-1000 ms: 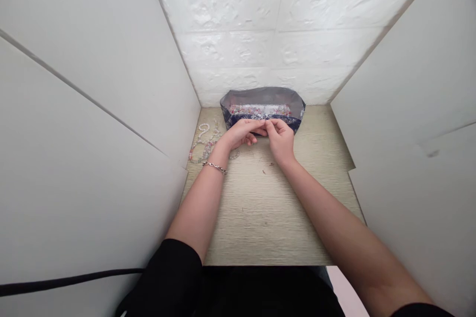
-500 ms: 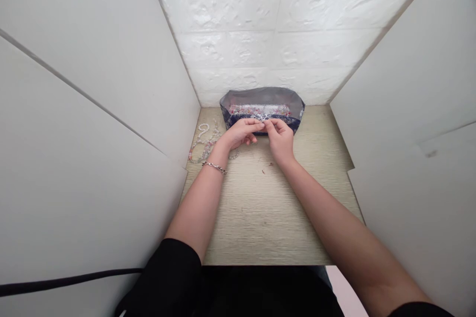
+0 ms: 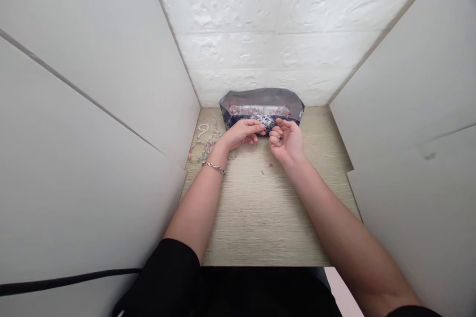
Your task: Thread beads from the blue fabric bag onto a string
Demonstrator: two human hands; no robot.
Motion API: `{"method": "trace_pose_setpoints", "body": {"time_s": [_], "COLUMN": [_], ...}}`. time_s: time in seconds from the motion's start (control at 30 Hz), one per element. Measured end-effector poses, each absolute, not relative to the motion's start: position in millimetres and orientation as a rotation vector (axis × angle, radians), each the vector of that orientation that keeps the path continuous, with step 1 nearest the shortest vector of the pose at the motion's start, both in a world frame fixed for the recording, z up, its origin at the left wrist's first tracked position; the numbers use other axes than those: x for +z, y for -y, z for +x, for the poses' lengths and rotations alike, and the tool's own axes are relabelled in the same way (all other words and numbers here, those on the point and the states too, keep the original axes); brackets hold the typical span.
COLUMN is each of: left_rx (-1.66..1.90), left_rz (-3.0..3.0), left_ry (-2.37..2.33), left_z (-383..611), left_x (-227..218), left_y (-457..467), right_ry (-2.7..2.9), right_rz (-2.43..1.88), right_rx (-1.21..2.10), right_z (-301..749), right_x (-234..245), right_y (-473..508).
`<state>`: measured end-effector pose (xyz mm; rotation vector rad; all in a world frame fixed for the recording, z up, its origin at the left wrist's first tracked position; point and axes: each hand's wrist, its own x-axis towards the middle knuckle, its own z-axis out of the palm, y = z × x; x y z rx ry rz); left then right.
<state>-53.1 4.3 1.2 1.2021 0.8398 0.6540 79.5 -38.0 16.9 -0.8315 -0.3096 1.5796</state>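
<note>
Hands meeting right in front of a dark patterned pouch (image 3: 262,109) at the far end of the desk (image 3: 260,208), up against the white textured back wall (image 3: 278,34). The pouch sits open at the top, and you can see a layer of small mixed-colour beads (image 3: 259,109) inside, too small to tell apart.

The left hand (image 3: 241,133) lies knuckles up, its fingertips pinched together on something small at the pouch's near edge. What exactly it pinches I can't tell, it's tiny and mostly hidden by the fingers. The right hand (image 3: 286,139) is just beside it, turned palm up, with the fingers loosely curled and dark polish on the nails. It doesn't seem to grip anything, though I can't tell whether something small sits in the palm. The two hands are close but not quite touching, as far as I can see.

There's a thin chain bracelet (image 3: 214,167) on the left wrist. Off to the left, near the side panel, a few beaded strands (image 3: 204,144) lie in loops on the desk, just beside the left hand. White panels box the desk in on both sides, and a black cable (image 3: 74,280) runs along the lower left.
</note>
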Motion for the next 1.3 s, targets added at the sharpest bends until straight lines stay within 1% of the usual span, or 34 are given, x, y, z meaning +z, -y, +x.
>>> {"method": "trace_pose_setpoints", "body": {"time_s": [0.1,0.2,0.33,0.53,0.7,0.97,1.2,1.3], "left_rx": [0.643,0.645,0.638,0.642,0.639,0.648,0.716,0.702], "left_rz": [1.196,1.186,1.175,1.168,1.151,1.155,1.126,1.119], "left_ry": [-0.834,-0.826,-0.811,-0.803,-0.803,-0.752,-0.725,-0.715], "left_z": [-53,-53,-53,-53,-53,-54,-55,-56], "left_x": [2,2,2,2,4,2,-2,-3], "left_y": [-4,-4,-4,-5,-3,-3,-6,-7], "right_ry": [0.143,-0.021,0.083,-0.105,-0.010,0.258,0.330,0.331], "right_rz": [-0.877,-0.977,-1.075,-0.990,-0.979,-0.906,-0.848,-0.873], "right_rx": [1.546,1.430,1.369,1.329,1.254,1.359,1.481,1.474], "right_z": [74,66,59,54,51,58,66,69], "right_x": [21,18,11,9,7,-1,-4,-4], "right_y": [43,46,46,42,42,36,31,29]}}
